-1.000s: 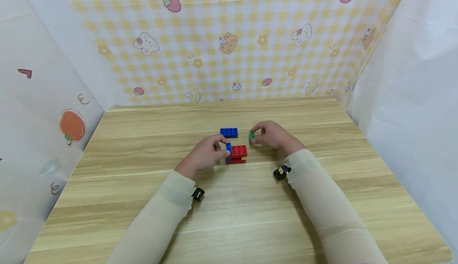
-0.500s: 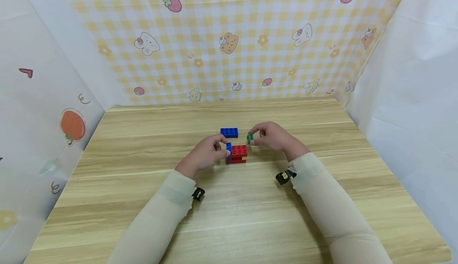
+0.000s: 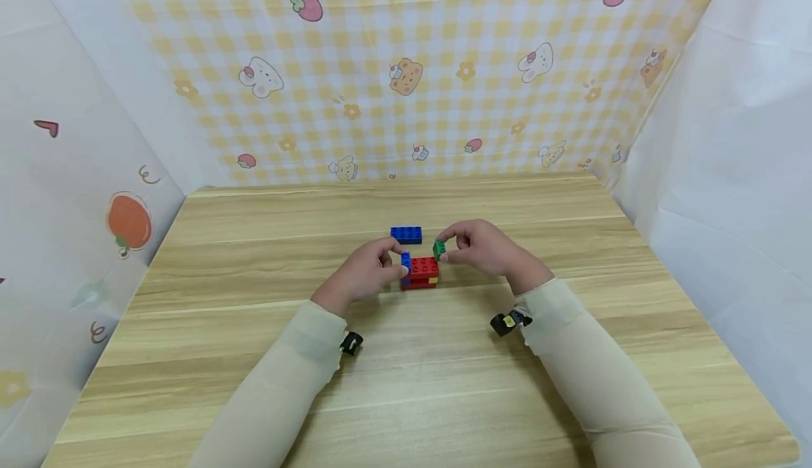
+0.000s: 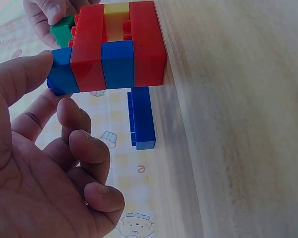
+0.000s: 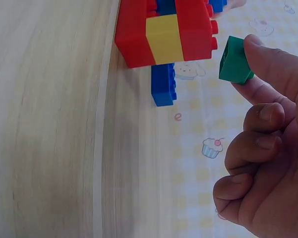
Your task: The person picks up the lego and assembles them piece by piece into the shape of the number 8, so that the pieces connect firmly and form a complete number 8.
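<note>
On the table stands a stack of toy bricks: a red brick (image 4: pixel 149 49) below, a small blue brick (image 4: pixel 118 64) and a yellow brick (image 5: pixel 163 39) in the middle layer, a second red brick (image 3: pixel 425 264) above. Thumb and index finger of my left hand (image 3: pixel 364 272) pinch another small blue brick (image 4: pixel 63 72) seated on the stack's left end; the other fingers curl loosely. My right hand (image 3: pixel 480 246) pinches a small green brick (image 5: pixel 235 62), held tilted near the top right end. In the right wrist view a gap shows between the green brick and the red studs.
A longer blue brick (image 3: pixel 406 235) with two rows of studs lies just behind the stack. The wooden table (image 3: pixel 406 383) reaches back to a yellow checked cloth (image 3: pixel 355 45). White cloth walls (image 3: pixel 729 137) stand at both sides.
My right hand has brought the green brick leftward and toward me, from beside the stack to its top right end. The left hand has stayed on the small blue brick.
</note>
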Tool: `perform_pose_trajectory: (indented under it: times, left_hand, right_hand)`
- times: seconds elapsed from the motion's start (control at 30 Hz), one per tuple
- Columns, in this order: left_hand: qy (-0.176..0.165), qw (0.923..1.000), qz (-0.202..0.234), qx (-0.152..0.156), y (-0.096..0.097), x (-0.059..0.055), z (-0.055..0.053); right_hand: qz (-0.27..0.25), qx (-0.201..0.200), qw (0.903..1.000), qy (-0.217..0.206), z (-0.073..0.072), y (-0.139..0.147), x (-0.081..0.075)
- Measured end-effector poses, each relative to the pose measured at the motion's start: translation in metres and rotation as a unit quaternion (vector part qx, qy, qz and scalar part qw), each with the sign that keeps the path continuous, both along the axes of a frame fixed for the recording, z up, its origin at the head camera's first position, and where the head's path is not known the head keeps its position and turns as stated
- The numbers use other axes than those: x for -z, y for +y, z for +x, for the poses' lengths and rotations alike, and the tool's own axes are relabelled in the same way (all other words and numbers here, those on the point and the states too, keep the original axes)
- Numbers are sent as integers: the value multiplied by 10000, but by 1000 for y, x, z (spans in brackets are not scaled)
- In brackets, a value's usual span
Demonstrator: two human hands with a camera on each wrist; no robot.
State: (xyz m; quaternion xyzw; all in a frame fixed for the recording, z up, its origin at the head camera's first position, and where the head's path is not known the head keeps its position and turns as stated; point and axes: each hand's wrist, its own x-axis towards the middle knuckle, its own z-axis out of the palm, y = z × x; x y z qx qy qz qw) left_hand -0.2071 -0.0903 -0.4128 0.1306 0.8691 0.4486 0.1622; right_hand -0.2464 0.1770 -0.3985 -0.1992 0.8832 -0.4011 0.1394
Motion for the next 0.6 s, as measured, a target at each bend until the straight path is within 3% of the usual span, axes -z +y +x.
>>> perform_pose_trajectory:
  times: [0.6]
  left_hand:
    - [-64, 10000, 8, -8, 0, -1, 1]
  right_hand:
    - [187, -227, 9994, 153, 12, -6, -1]
